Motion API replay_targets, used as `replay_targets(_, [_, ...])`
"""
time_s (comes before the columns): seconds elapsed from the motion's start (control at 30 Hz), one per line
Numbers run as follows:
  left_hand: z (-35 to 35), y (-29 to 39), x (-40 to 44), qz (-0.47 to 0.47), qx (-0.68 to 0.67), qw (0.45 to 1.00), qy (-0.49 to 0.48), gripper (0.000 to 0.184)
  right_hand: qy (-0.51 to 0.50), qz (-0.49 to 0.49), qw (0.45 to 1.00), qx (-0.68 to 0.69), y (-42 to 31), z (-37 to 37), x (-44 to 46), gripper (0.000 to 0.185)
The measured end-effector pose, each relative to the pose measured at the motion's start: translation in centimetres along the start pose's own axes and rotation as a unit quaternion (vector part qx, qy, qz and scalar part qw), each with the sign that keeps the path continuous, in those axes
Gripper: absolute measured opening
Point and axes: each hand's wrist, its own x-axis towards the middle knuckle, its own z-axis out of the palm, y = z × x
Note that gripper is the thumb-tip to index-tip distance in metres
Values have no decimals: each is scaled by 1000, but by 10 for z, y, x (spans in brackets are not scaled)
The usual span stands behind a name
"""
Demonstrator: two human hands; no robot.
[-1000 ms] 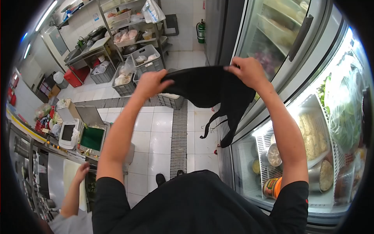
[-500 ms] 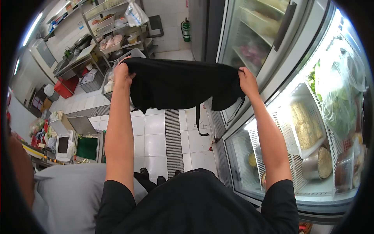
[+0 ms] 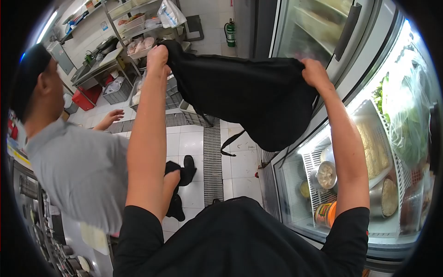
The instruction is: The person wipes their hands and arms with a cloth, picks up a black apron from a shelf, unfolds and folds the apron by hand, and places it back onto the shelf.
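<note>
A black cloth with a thin tie [image 3: 244,94] is stretched out in the air between my two hands, its lower edge hanging loose. My left hand [image 3: 158,60] is closed on its upper left corner. The upper right corner is pinched in my right hand [image 3: 314,73], in front of the glass fridge door. The tie dangles below the cloth's middle, over the tiled floor. Both my arms are raised and spread forward.
A person in a grey shirt [image 3: 83,171] is close on my left. To the right stands a lit glass-front fridge [image 3: 295,203] with food inside. Farther off are a shelf rack [image 3: 131,30], grey crates [image 3: 196,114] and a fire extinguisher [image 3: 230,33]. A drain grate [image 3: 212,161] crosses the floor.
The cloth, bunched at first, is now spread wider and held higher. My left hand has moved left and up. The other person has passed from behind on my left to ahead.
</note>
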Motion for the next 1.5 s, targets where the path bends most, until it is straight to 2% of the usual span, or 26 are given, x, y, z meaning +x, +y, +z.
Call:
replay_targets(0.03, [0,2,-2,2,-1,1000,1,17,1,-2,1000,1,1,-2,5,30])
replay_targets(0.1, [1,4,-8,10,64,998,-2,18,143,-25,989,-23,3,-4,10,27])
replay_targets(0.13, [9,17,-37,16,85,996,23,24,182,-27,982,-39,3,-7,11,27])
replay_targets(0.17, [7,29,-51,16,84,996,22,24,183,-27,982,-40,2,-12,13,27])
replay_targets(0.23, [1,46,-67,80,102,989,-76,26,217,15,975,-40,-1,-25,20,26])
replay_targets(0.37, [-25,89,-80,129,80,981,-121,22,245,11,968,-47,8,-44,32,23])
replay_targets(0.43, [-39,113,-93,158,61,975,-145,25,190,12,976,-102,3,-52,29,19])
replay_targets(0.57, [-87,152,-86,161,141,967,-135,27,258,-31,962,-80,0,-50,30,14])
replay_targets(0.63, [-105,160,-88,184,175,966,-57,27,269,-25,961,-55,2,-49,36,18])
replay_targets(0.67, [-122,165,-84,181,215,957,-70,22,270,-25,961,-54,2,-52,39,18])
replay_targets(0.7, [-138,167,-82,181,215,957,-69,22,218,-33,975,-21,1,-57,42,23])
replay_targets(0.73, [-152,168,-81,157,285,942,-84,20,165,-42,985,12,-1,-60,45,27])
replay_targets(0.77, [-166,169,-79,131,353,921,-98,18,165,-45,985,14,-2,-58,48,27])
replay_targets(0.83, [-192,167,-76,110,399,907,-76,17,24,-22,998,46,-2,-54,54,32])
replay_targets(0.87, [-203,165,-73,86,443,891,-58,17,-12,-38,998,42,-3,-52,55,34])
replay_targets(0.97, [-227,154,-71,104,469,876,-46,18,-12,-30,998,58,-22,-54,36,27])
replay_targets(1.0, [-234,152,-70,101,454,884,-46,18,-14,-33,998,58,-26,-57,29,27])
replay_targets(1.03, [-240,149,-70,100,454,884,-42,18,-90,14,965,248,-31,-62,23,23])
replay_targets(1.07, [-246,146,-70,102,427,898,-27,18,-164,61,888,426,-37,-64,17,19])
replay_targets(1.2, [-278,139,-63,90,309,947,-13,13,-216,84,849,474,-25,-59,1,11])
replay_targets(1.27, [-300,137,-54,84,250,964,-31,11,-140,11,935,327,-22,-48,-5,12])
replay_targets(1.3, [-301,137,-58,84,252,964,-27,11,-142,8,934,329,-26,-49,-11,12])
replay_targets(1.37, [-295,133,-65,94,237,967,32,12,-136,-45,964,225,-32,-59,-25,19])
replay_targets(1.43, [-313,130,-59,93,229,969,27,14,-124,-62,959,249,-35,-70,-43,21])
replay_targets(1.5, [-327,125,-58,127,132,983,-26,16,-193,15,905,378,-40,-86,-64,19])
